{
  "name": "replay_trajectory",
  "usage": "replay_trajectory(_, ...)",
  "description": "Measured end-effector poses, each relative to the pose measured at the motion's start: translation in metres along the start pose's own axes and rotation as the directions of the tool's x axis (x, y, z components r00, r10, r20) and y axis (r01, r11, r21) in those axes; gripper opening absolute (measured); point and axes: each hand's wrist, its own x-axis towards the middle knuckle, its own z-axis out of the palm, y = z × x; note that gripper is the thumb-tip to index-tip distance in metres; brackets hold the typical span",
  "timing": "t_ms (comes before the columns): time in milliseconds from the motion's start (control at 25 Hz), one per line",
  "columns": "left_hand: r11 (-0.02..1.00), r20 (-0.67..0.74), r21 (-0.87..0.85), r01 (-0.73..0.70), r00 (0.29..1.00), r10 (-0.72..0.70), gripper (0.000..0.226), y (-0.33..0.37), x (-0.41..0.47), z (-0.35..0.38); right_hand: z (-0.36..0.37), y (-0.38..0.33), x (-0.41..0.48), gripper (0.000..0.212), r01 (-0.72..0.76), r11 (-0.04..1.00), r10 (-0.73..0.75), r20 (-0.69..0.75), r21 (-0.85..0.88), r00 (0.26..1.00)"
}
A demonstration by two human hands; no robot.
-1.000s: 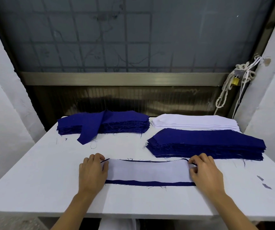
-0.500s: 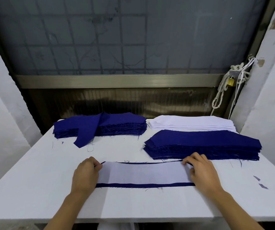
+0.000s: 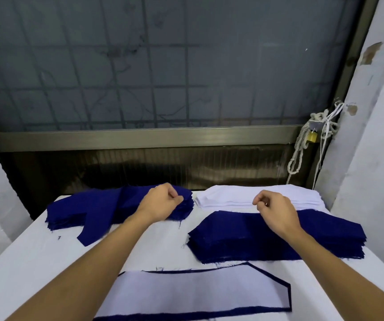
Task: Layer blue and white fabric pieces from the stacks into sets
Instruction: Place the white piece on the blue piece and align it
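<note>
A layered set lies at the near edge of the white table (image 3: 24, 262): a white piece (image 3: 193, 293) on a blue piece (image 3: 186, 316) whose border shows around it. My left hand (image 3: 161, 202) is at the right end of the back-left blue stack (image 3: 82, 209), fingertips pinched on its top piece. A loose blue piece (image 3: 96, 230) droops off that stack's front. My right hand (image 3: 274, 209) hovers with curled fingers over the front edge of the white stack (image 3: 232, 195), holding nothing I can see. The second blue stack (image 3: 256, 237) lies under my right wrist.
A barred window and a metal sill run behind the table. A knotted rope with a brass padlock (image 3: 311, 137) hangs at the back right beside the white wall (image 3: 371, 158). A white wall also closes the left side.
Both hands have let go of the layered set's ends and moved to the back stacks, left to the blue one, right to the white one. The camera has tilted down.
</note>
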Motion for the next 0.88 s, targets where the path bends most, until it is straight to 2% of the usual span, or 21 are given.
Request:
replay_trajectory(80,0.998,0.045,-0.056,0.008,0.999,-0.006,0.026,0.02,0.031,0.021,0.008,0.0,0.024,0.014,-0.011,0.999,0.014,0.05,-0.049,0.999)
replay_trajectory(160,0.992,0.107,-0.091,0.085,0.991,-0.075,0.039,0.03,0.057,0.046,0.019,0.001,0.042,0.012,-0.025,0.997,0.033,0.098,-0.077,0.995)
replay_trajectory(360,0.932,0.102,-0.228,0.28,0.959,-0.263,0.027,0.037,0.102,0.104,0.05,0.011,0.078,0.014,-0.033,0.999,0.039,0.141,-0.04,0.989)
replay_trajectory(480,0.905,0.04,-0.31,0.291,0.955,-0.293,0.024,0.045,0.117,0.12,0.063,0.014,0.089,0.015,-0.042,0.999,0.045,0.154,-0.02,0.987)
replay_trajectory(560,0.91,0.005,-0.358,0.211,0.975,-0.224,0.024,0.053,0.125,0.124,0.068,0.014,0.094,0.015,-0.031,1.0,0.031,0.155,-0.001,0.987)
replay_trajectory(640,0.93,-0.002,-0.365,0.05,0.999,-0.054,0.032,0.06,0.129,0.123,0.068,0.012,0.097,0.011,0.012,1.0,-0.014,0.105,0.016,0.994)
replay_trajectory(760,0.921,0.041,-0.35,-0.172,0.979,0.198,0.047,0.07,0.126,0.112,0.059,0.004,0.106,0.037,0.1,0.993,-0.105,0.084,0.062,0.991)
replay_trajectory(880,0.902,0.036,-0.327,-0.281,0.95,0.309,0.041,0.077,0.119,0.094,0.041,-0.01,0.115,0.053,0.047,0.985,-0.077,0.185,0.163,0.98)
